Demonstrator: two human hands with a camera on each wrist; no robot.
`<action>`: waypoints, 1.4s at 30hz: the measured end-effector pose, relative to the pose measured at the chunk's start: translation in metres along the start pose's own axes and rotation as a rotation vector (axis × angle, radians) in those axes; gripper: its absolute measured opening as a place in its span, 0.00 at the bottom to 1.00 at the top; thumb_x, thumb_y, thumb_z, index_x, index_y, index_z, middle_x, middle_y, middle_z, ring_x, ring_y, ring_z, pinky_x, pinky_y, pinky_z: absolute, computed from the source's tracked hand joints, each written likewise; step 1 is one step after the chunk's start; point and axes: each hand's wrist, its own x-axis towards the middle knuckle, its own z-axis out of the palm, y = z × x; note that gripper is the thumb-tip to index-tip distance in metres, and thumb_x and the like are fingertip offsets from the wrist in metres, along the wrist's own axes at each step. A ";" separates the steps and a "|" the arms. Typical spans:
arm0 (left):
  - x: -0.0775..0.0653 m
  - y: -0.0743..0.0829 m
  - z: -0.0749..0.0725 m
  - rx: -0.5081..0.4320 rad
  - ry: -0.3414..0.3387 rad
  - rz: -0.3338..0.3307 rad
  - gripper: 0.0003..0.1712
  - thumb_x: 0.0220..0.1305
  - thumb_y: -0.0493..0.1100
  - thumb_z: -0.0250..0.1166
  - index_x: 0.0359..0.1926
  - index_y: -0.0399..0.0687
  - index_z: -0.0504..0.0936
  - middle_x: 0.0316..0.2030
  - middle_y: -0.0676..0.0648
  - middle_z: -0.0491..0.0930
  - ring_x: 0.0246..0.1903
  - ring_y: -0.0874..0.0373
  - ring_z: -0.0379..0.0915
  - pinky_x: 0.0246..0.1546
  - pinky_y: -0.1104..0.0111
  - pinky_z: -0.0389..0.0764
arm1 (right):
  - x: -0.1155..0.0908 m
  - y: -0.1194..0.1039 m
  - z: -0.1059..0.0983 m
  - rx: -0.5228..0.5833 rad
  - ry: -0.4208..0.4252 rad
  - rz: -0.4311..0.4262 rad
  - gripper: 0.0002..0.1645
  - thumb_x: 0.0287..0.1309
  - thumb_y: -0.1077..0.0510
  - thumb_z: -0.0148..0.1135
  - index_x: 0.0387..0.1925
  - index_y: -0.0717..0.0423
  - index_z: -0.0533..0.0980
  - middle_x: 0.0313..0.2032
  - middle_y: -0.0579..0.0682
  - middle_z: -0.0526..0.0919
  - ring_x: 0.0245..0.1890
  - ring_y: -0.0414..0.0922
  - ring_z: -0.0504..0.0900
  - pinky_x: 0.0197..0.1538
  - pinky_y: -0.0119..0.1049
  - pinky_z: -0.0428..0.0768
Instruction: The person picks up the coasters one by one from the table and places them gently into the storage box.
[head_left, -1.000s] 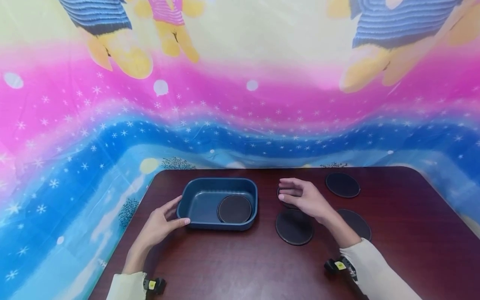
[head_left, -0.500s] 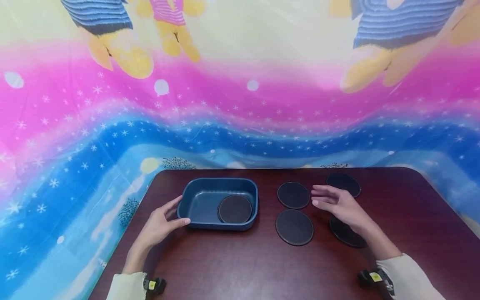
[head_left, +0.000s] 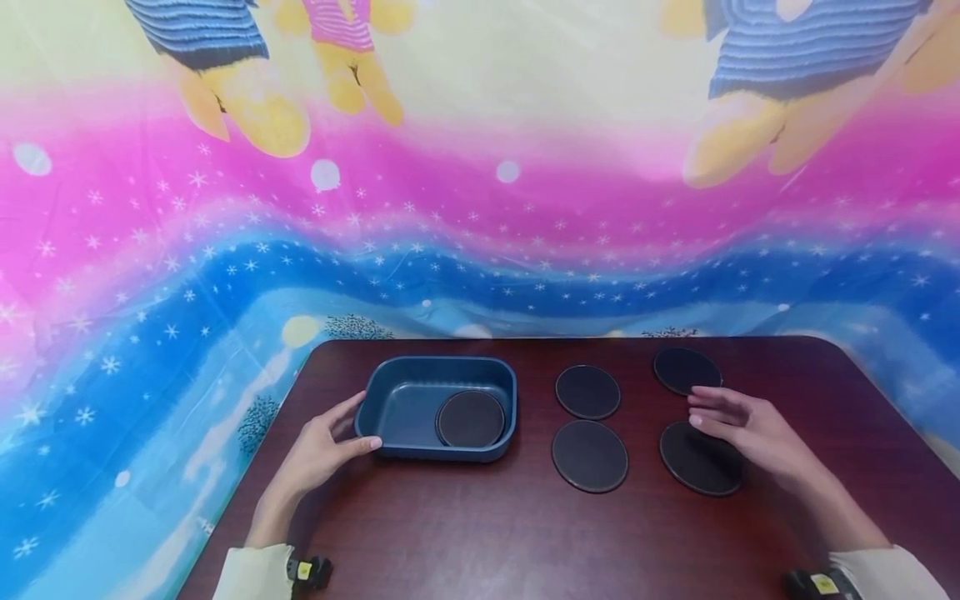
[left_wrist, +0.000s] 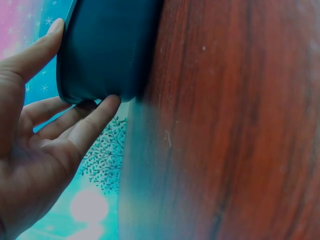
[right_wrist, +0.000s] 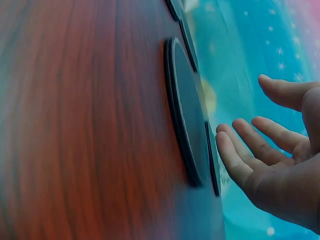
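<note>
My left hand [head_left: 322,446] holds the left end of a dark blue rectangular dish [head_left: 397,454], thumb at the near corner and fingers against the end wall. In the left wrist view the thumb meets the dish [left_wrist: 107,50] near its rim. One round black coaster [head_left: 471,419] lies inside, toward the right. My right hand [head_left: 757,433], relaxed and holding nothing, hovers over the near right coaster [head_left: 693,462], its fingertips overlapping the edge of the far right coaster [head_left: 684,369] in the head view. The right wrist view shows the nearest coaster [right_wrist: 190,110] with a doubled edge.
Two more black coasters, one farther back [head_left: 587,391] and one nearer [head_left: 589,456], lie between the dish and my right hand. All rest on a dark red-brown wooden table [head_left: 480,533]. A colourful printed cloth [head_left: 480,208] hangs behind and around it.
My right hand has moved rightward, from over the far middle coaster to the right pair, uncovering the middle one. My left hand and the dish have stayed in place.
</note>
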 end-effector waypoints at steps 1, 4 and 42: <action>0.000 0.000 0.000 0.001 0.001 0.001 0.52 0.66 0.54 0.78 0.84 0.51 0.63 0.78 0.33 0.68 0.75 0.33 0.68 0.63 0.47 0.85 | -0.001 0.002 -0.003 -0.006 0.006 0.007 0.41 0.74 0.48 0.68 0.77 0.65 0.67 0.66 0.59 0.84 0.51 0.17 0.82 0.48 0.21 0.84; -0.001 0.000 0.000 0.004 -0.002 0.007 0.53 0.66 0.55 0.78 0.84 0.50 0.62 0.78 0.32 0.69 0.75 0.32 0.69 0.62 0.47 0.85 | -0.006 0.007 -0.012 -0.032 0.006 0.018 0.41 0.75 0.49 0.68 0.78 0.65 0.67 0.64 0.50 0.86 0.51 0.16 0.81 0.47 0.21 0.84; 0.000 -0.002 0.000 -0.001 -0.001 0.028 0.52 0.67 0.54 0.77 0.84 0.50 0.61 0.79 0.33 0.67 0.75 0.32 0.69 0.62 0.46 0.85 | -0.025 0.013 -0.006 -0.364 -0.066 -0.070 0.50 0.46 0.60 0.87 0.71 0.63 0.74 0.61 0.70 0.79 0.57 0.68 0.85 0.46 0.40 0.89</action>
